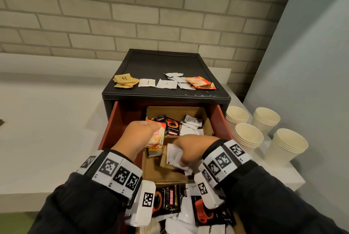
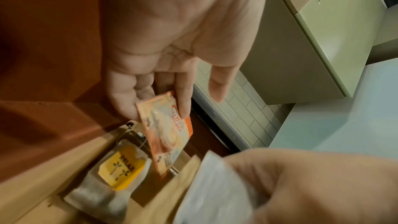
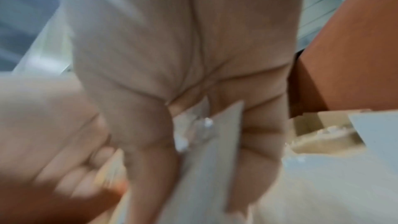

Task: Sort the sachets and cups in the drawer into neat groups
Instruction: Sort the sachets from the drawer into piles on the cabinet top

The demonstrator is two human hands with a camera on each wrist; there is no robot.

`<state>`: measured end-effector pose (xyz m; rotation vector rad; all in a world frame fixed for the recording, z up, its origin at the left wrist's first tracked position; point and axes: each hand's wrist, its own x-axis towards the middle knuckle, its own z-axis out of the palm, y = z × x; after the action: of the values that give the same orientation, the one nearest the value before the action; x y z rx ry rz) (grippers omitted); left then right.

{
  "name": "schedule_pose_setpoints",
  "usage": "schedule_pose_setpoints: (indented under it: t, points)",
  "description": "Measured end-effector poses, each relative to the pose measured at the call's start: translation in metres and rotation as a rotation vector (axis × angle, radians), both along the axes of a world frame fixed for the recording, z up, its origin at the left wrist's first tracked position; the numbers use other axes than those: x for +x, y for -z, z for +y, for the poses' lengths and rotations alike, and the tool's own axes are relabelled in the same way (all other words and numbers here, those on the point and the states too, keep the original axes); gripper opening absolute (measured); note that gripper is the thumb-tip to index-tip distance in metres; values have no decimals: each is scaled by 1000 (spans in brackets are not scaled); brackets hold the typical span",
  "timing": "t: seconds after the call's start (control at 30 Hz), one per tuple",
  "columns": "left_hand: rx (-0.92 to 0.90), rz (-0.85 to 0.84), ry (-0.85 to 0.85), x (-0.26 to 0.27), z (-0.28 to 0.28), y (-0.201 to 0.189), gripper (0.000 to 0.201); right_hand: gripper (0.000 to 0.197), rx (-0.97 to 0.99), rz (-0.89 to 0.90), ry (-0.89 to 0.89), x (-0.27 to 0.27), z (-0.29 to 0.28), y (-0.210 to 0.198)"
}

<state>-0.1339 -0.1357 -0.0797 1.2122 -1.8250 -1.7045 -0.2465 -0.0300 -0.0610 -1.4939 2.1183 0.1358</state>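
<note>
Two hands work over the red open drawer (image 1: 111, 120): the left hand (image 1: 138, 135) pinches an orange Coffee-mate creamer sachet (image 1: 156, 137), and the right hand (image 1: 190, 150) clutches white paper sachets (image 1: 174, 155). Best to lift straight up, clear of the drawer walls. Black foil sachets (image 1: 171, 126) deeper in the drawer read "Kopiko".

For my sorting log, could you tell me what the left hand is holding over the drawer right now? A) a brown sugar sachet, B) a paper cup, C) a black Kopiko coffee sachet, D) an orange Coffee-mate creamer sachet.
D: the left hand pinches an orange Coffee-mate creamer sachet between its fingers, with the printed orange face plain in the left wrist view.
</note>
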Motion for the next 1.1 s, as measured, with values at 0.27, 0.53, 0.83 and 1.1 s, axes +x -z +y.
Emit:
schedule_pose_setpoints:
  t: [0.27,0.53,0.83,1.1]
  points:
    - [225,-30,369,7,20,-17,49,18,-477,-485,187,-3,4,-31]
    - [295,237,230,3,24,-13,20,60,-579,-452,165,17,-4,-19]
    - [121,202,63,1,15,-10,31,42,-391,-116,476,-6,49,-27]
    - [111,215,10,1,12,-9,38,54,102,164,331,8,55,-4]
